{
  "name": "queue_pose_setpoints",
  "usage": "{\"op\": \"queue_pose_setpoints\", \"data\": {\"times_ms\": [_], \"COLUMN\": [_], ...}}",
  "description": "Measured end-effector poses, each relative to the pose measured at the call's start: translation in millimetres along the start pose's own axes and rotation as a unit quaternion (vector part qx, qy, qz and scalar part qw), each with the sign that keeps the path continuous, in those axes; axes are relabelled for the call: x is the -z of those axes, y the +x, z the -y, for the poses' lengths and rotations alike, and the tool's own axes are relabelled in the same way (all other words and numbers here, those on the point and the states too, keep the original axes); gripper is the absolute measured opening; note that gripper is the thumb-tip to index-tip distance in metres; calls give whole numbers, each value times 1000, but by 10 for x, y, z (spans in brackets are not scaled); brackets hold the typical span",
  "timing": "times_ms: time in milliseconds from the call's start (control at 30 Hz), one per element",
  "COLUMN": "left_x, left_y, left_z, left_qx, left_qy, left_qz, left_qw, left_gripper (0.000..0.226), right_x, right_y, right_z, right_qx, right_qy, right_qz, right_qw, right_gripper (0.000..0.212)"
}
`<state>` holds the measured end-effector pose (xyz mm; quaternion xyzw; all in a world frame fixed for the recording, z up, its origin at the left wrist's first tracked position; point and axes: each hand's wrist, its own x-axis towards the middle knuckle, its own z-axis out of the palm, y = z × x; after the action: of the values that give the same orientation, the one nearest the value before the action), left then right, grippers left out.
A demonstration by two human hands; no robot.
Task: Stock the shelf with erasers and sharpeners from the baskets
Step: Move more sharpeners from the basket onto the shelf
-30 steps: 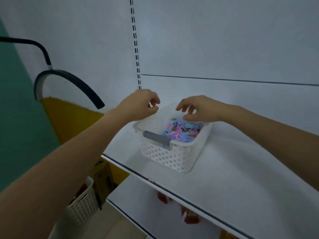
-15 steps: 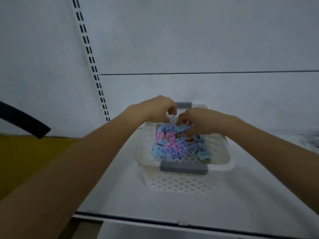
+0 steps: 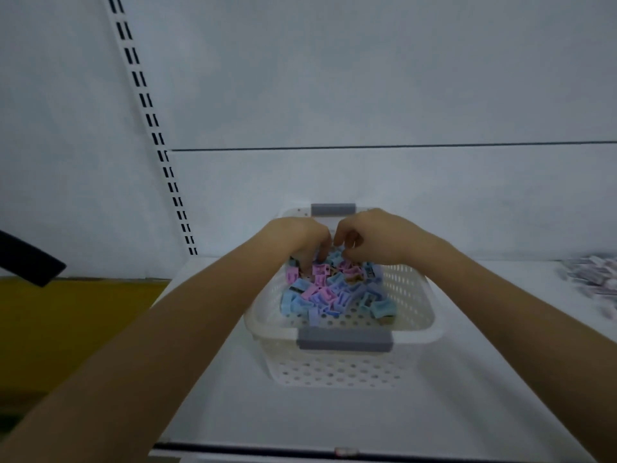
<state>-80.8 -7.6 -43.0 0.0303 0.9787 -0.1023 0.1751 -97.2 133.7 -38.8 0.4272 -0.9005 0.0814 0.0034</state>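
Observation:
A white perforated basket [image 3: 414, 305] with grey handles stands on the white shelf [image 3: 467, 396]. It holds a heap of several small sharpeners [image 3: 330, 295] in blue, pink and purple. Both my hands reach into the far end of the basket. My left hand [image 3: 297, 238] has its fingers curled down into the heap. My right hand [image 3: 374, 238] is beside it, fingers curled and tips touching the sharpeners. The fingertips of both hands are hidden among the pieces, so what they hold does not show.
A blurred pile of pale packets [image 3: 591, 279] lies on the shelf at the far right. The slotted shelf upright [image 3: 157, 135] runs up the white back panel at left. A dark curved bar [image 3: 30, 262] and yellow surface [image 3: 66, 322] sit left of the shelf.
My view has swung to face the basket squarely. Both hands have dropped from above the basket rim down into the heap of sharpeners at its far end.

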Motion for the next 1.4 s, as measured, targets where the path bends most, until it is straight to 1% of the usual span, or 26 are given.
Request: {"op": "queue_pose_setpoints", "data": {"times_ms": [133,200,300,400,467,633,733,833,933,1000,1067,1133,1233,1333,1400], "left_x": [-1,-6,-13,-5,6,-18,10,128,231,254,253,240,228,234,248], "left_y": [15,5,2,2,-18,-31,-76,-181,-304,-359,-396,-414,-434,-456,-473], "left_z": [8,-3,-22,-14,-8,27,58,158,299,366,404,419,415,414,420], "left_qx": [6,7,10,5,2,8,1,-3,-10,-18,-28,-36,-45,-51,-52], "left_qy": [-13,-11,6,18,16,-9,-30,-63,-114,-134,-155,-172,-186,-190,-189], "left_qz": [-30,-28,-3,6,-13,-89,-136,-161,-190,-203,-208,-211,-214,-217,-213], "left_qw": [999,1000,1000,1000,1000,996,990,985,975,970,965,962,958,956,957], "left_gripper": [31,34,45,43,35,15,13,18,17,16,17,17,17,17,17], "right_x": [0,-2,-2,5,15,27,54,131,127,25,-95,-146,-135,-61,55], "right_y": [19,19,9,5,-1,-20,14,103,224,309,387,429,421,402,379], "right_z": [-24,-29,-27,-9,2,9,-10,-9,78,149,190,206,230,215,185], "right_qx": [4,6,8,8,10,11,11,3,4,16,25,15,11,24,21], "right_qy": [13,19,18,10,-1,-4,10,4,-5,-13,-31,-19,-8,-7,20], "right_qz": [-7,-9,-7,4,11,23,23,76,142,175,186,183,186,162,145], "right_qw": [1000,1000,1000,1000,1000,1000,1000,997,990,984,982,983,982,986,989], "right_gripper": [26,26,25,26,27,28,28,32,44,47,40,32,28,24,22]}}
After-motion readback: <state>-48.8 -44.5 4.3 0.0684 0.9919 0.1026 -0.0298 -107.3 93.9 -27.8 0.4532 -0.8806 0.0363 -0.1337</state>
